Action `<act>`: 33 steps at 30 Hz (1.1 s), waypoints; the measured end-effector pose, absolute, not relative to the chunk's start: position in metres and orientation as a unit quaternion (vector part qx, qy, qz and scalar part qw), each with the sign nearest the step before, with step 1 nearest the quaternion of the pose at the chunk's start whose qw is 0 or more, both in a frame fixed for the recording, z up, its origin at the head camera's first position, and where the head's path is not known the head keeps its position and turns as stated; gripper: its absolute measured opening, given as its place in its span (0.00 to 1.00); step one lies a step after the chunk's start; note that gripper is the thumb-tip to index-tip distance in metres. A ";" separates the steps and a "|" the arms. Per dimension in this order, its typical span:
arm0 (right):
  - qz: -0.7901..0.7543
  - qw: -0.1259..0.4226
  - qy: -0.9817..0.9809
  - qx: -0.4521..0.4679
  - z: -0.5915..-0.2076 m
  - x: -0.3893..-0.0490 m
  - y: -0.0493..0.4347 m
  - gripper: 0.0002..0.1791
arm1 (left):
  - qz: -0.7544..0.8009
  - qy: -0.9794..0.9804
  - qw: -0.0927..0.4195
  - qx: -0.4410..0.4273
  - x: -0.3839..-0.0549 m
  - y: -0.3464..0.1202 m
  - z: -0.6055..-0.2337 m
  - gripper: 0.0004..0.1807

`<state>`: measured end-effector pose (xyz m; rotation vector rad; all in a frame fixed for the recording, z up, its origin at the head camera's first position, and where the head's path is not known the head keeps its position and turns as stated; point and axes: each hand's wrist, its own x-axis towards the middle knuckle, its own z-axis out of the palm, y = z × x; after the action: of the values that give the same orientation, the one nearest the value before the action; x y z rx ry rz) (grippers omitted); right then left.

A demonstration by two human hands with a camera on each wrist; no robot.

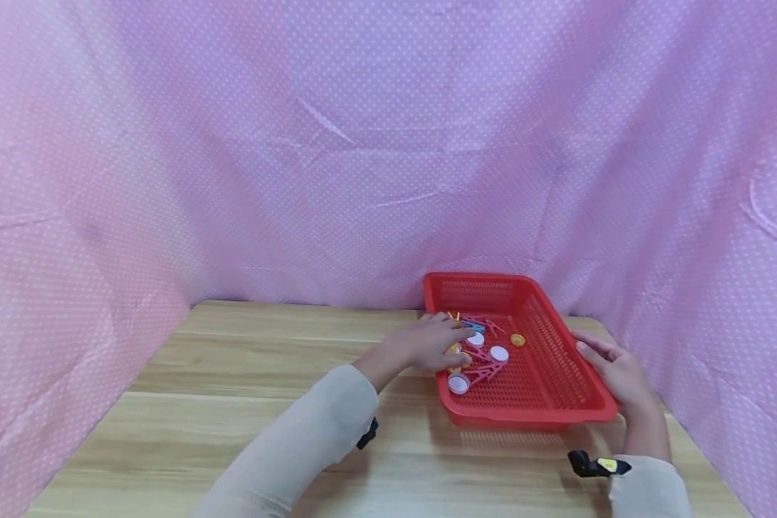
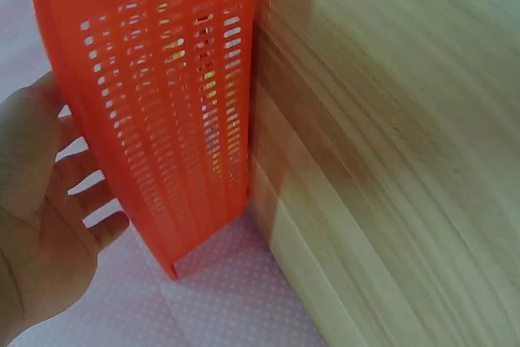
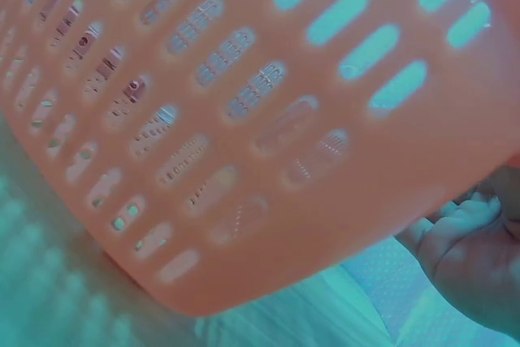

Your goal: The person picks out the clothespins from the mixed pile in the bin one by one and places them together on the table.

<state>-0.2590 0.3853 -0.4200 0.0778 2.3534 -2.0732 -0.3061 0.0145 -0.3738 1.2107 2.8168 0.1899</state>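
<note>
A red plastic basket (image 1: 524,415) with slotted walls stands at the right of the wooden table. My left hand (image 1: 430,342) reaches across its left rim, fingers spread over the small things inside. The left wrist view has those fingers (image 2: 110,229) stretched out past the basket's rim. With my right hand (image 1: 621,374) I grip the right rim, thumb on top. Inside, toward the left wall, lie pink clothespins (image 1: 484,373), a blue clothespin (image 1: 473,326), white round caps (image 1: 499,353) and yellow caps, one yellow cap (image 1: 517,339) lying apart. My left hand hides part of the pile.
Pink dotted cloth (image 1: 388,158) hangs behind the table and along both sides. The wooden tabletop (image 1: 233,374) extends left of the basket. The basket's far end stands close to the back cloth.
</note>
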 end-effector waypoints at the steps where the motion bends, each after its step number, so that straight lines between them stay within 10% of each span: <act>1: -0.665 0.003 0.746 0.025 -0.420 -0.259 0.385 0.27 | 0.063 0.915 0.038 0.397 -0.307 0.018 -0.374 0.34; 33: -0.647 -0.011 0.761 0.042 -0.422 -0.264 0.384 0.36 | 0.141 0.897 0.226 0.352 -0.339 0.082 -0.385 0.30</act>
<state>-0.2641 0.3837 -0.4216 0.1337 2.4066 -2.0480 -0.3394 0.0816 -0.3849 0.9713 2.4739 0.3900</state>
